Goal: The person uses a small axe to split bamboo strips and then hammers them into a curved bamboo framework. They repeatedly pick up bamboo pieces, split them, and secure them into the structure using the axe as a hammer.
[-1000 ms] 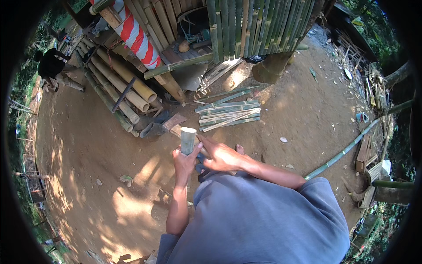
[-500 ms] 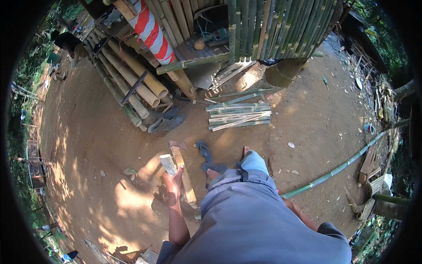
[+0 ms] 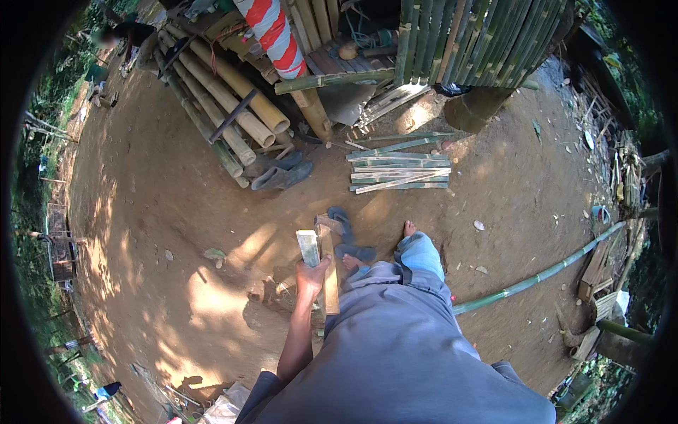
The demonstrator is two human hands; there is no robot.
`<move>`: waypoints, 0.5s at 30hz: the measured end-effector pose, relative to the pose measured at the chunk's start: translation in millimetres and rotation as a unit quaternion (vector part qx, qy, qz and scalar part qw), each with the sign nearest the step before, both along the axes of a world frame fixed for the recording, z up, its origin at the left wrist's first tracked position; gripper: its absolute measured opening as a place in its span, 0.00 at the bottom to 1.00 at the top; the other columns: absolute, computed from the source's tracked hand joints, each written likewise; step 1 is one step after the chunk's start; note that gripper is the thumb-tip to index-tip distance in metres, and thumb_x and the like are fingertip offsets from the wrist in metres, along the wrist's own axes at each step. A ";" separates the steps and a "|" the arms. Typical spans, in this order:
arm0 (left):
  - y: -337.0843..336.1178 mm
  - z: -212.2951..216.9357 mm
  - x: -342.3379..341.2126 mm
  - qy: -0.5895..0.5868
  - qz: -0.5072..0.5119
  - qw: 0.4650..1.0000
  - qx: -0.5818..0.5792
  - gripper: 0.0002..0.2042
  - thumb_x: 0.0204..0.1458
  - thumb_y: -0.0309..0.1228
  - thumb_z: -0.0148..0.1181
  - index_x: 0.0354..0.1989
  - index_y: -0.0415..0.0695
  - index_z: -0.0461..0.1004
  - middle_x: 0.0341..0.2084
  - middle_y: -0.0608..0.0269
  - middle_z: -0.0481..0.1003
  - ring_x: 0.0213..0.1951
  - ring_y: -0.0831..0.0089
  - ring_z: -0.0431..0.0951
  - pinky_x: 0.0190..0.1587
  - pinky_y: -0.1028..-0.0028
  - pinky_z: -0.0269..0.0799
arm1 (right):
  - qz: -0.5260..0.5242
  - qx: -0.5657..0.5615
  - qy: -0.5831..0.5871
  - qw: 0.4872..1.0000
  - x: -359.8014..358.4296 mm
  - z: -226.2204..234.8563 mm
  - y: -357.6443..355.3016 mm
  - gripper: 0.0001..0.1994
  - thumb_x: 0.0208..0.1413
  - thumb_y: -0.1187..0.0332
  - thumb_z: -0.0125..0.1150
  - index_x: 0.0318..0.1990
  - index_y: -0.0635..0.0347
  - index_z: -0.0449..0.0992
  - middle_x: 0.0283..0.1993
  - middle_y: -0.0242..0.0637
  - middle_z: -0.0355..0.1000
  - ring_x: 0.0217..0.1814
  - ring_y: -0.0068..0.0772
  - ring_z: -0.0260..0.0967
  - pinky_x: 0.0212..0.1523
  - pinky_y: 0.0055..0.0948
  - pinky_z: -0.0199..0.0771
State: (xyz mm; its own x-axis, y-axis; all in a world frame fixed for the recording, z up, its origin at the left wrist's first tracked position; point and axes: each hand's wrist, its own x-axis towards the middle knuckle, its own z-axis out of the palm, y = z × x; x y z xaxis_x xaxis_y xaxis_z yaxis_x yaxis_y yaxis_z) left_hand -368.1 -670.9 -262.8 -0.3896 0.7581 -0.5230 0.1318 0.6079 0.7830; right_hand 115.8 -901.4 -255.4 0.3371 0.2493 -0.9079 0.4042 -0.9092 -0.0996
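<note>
My left hand [image 3: 311, 279] is closed round a short, thick pale piece [image 3: 308, 245] that looks like split bamboo, its cut end pointing up and away. Right beside that hand lies a narrow light-brown wooden board [image 3: 329, 275] with a crosspiece at its far end; whether my fingers touch it, I cannot tell. My right hand is hidden behind my body and grey shirt. On that side, a long green bamboo pole [image 3: 540, 278] runs from beside my leg out to the right. My bare feet are on the dirt, near a pair of dark sandals [image 3: 355, 252].
Ahead on the ground lies a stack of split bamboo strips [image 3: 401, 173]. Thick bamboo poles [image 3: 222, 106] are piled at far left, with dark boots [image 3: 282, 174] by their ends. A bamboo-slat structure [image 3: 480, 42] stands at the back. Another person [image 3: 131, 35] is at far left.
My left hand and the pale piece have moved right, now upright near the board. The right forearm, partly seen before, has almost gone out of sight. The whole view has shifted slightly.
</note>
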 end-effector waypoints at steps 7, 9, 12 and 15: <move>-2.7 5.6 -3.3 -0.014 -0.049 0.999 0.003 0.12 0.47 0.34 0.68 0.26 0.35 0.78 0.20 0.66 0.76 0.24 0.79 0.71 0.27 0.72 0.67 | -0.013 -0.011 -0.011 1.000 -8.5 13.3 -27.4 0.17 0.57 0.60 0.55 0.42 0.65 0.80 0.37 0.41 0.78 0.42 0.36 0.75 0.42 0.38 0.72; -3.6 14.9 -0.1 0.001 -0.064 0.998 0.000 0.13 0.47 0.34 0.68 0.25 0.35 0.78 0.20 0.67 0.76 0.24 0.80 0.71 0.27 0.72 0.67 | -0.007 -0.021 -0.018 1.000 -3.2 20.4 -34.1 0.16 0.57 0.60 0.55 0.42 0.65 0.80 0.36 0.41 0.78 0.42 0.36 0.75 0.42 0.38 0.72; -3.1 -10.9 -10.7 -0.007 -0.082 0.997 0.015 0.13 0.46 0.35 0.68 0.26 0.34 0.78 0.20 0.66 0.76 0.24 0.81 0.71 0.28 0.72 0.68 | 0.007 -0.027 -0.023 0.999 -0.8 28.3 -37.7 0.16 0.57 0.60 0.55 0.41 0.65 0.80 0.36 0.41 0.78 0.41 0.36 0.75 0.41 0.37 0.72; 2.9 -3.6 -6.3 -0.002 -0.092 0.995 0.026 0.14 0.46 0.35 0.67 0.27 0.33 0.78 0.19 0.60 0.77 0.25 0.78 0.73 0.30 0.70 0.70 | 0.020 -0.044 -0.031 0.998 -0.2 37.9 -43.3 0.16 0.57 0.60 0.55 0.41 0.65 0.80 0.36 0.41 0.78 0.41 0.35 0.75 0.41 0.37 0.72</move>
State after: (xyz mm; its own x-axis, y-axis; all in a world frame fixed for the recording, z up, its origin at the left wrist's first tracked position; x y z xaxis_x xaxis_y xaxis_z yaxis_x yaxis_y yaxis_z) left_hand -374.4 -668.0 -266.4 -0.2393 0.8430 -0.4817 0.2351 0.5317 0.8137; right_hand 115.5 -944.7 -217.6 0.3849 0.1848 -0.9043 0.4437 -0.8962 0.0057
